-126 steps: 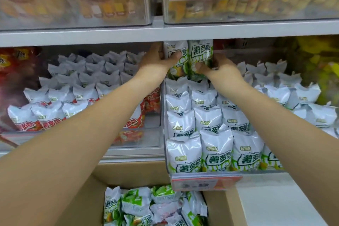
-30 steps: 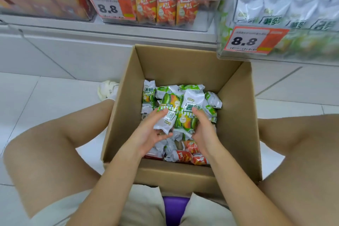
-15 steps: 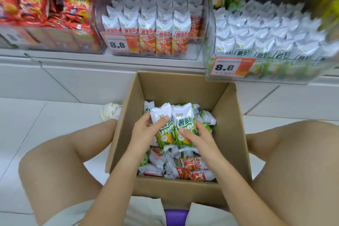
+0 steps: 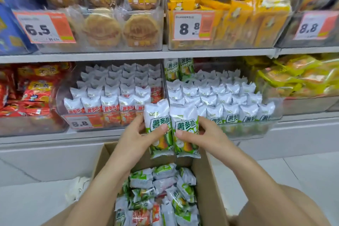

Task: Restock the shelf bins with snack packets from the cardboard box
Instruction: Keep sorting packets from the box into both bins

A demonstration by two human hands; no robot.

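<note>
Round cakes [image 4: 102,29] w/ 6.5 tag [image 4: 44,27]

Seen from my head camera: both forearms are bare from elbow to wrist, with no sleeve, watch, bracelet or ring showing on either one. My left hand [image 4: 136,136] and right hand [image 4: 205,136] wear no gloves, and the nails are short and unpainted. Bare knees show at the lower corners; no clothing comes into the frame.

Head view, close, facing shelf bins [image 4: 247,128].
</note>
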